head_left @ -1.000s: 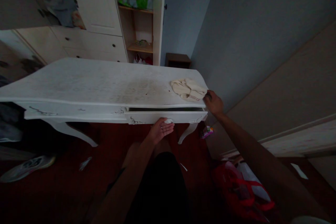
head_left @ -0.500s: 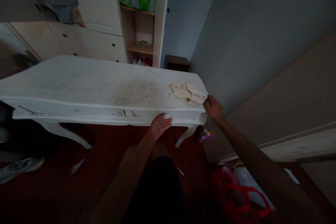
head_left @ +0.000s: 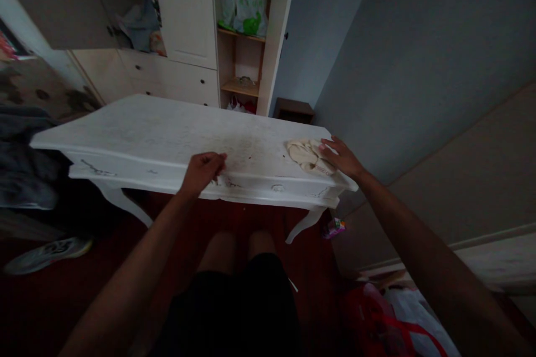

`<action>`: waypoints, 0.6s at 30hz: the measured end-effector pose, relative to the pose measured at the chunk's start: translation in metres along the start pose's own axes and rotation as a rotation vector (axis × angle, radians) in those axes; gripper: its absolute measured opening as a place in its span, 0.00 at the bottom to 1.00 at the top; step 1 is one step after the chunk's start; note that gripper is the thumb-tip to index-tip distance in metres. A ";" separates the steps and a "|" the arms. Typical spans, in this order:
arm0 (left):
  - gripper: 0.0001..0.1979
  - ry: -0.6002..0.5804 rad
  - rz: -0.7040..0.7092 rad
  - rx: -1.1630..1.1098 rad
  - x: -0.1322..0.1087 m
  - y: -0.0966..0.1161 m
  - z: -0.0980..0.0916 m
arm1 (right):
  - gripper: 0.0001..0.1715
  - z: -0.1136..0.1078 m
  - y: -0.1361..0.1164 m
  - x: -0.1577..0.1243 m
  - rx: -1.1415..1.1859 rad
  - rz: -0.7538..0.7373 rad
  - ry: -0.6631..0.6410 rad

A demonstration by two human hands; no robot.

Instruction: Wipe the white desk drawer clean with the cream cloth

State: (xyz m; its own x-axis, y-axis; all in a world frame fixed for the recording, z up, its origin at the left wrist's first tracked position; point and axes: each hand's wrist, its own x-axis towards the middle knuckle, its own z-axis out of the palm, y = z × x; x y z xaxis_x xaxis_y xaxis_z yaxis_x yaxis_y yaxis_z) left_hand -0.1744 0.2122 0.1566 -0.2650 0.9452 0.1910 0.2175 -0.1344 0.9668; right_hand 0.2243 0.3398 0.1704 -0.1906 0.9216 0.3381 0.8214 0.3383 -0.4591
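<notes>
A white table [head_left: 176,122] with carved trim and curved legs stands in front of me. Over its front edge, left of the drawer knob [head_left: 277,187], is my left hand [head_left: 204,172], its fingers curled in and the fingertips together; I cannot make out anything in them. A crumpled cream cloth [head_left: 305,155] lies on the right end of the tabletop. My right hand [head_left: 342,157] reaches over the cloth's right side, thumb and fingers apart, with the fingertips at the cloth. Dark smudges and small specks mark the tabletop between the hands.
Behind the table stands a white wardrobe [head_left: 184,11] with plastic bags [head_left: 249,3] on a shelf. A grey wall [head_left: 402,67] runs along the right. On the red floor are a shoe [head_left: 50,254], a small purple box [head_left: 335,227] and a red bag [head_left: 364,318].
My left hand has left the drawer knob, moved left and curled its fingers. My right hand has shifted from the table's right edge onto the cloth and opened. The view has turned slightly left.
</notes>
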 end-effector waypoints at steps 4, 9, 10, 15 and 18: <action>0.15 0.241 0.135 0.312 0.057 -0.005 -0.042 | 0.55 0.015 -0.025 0.015 -0.140 -0.026 -0.182; 0.15 0.284 0.112 0.491 0.096 -0.035 -0.062 | 0.36 0.030 -0.034 0.011 -0.217 -0.042 -0.055; 0.15 0.283 0.096 0.514 0.099 -0.038 -0.063 | 0.33 0.032 -0.037 0.004 -0.217 -0.079 0.013; 0.16 0.239 0.007 0.678 0.104 -0.041 -0.061 | 0.27 0.053 -0.078 -0.062 -0.135 -0.486 0.222; 0.15 0.226 -0.043 0.700 0.106 -0.040 -0.060 | 0.28 0.082 -0.109 -0.107 -0.120 -0.808 0.195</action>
State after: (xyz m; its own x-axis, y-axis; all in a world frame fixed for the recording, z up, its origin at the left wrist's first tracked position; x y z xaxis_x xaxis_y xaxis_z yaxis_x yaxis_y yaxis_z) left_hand -0.2678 0.2995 0.1489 -0.4573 0.8508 0.2590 0.7312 0.1940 0.6540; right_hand 0.1107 0.2203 0.1167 -0.6575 0.3509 0.6667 0.5256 0.8477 0.0723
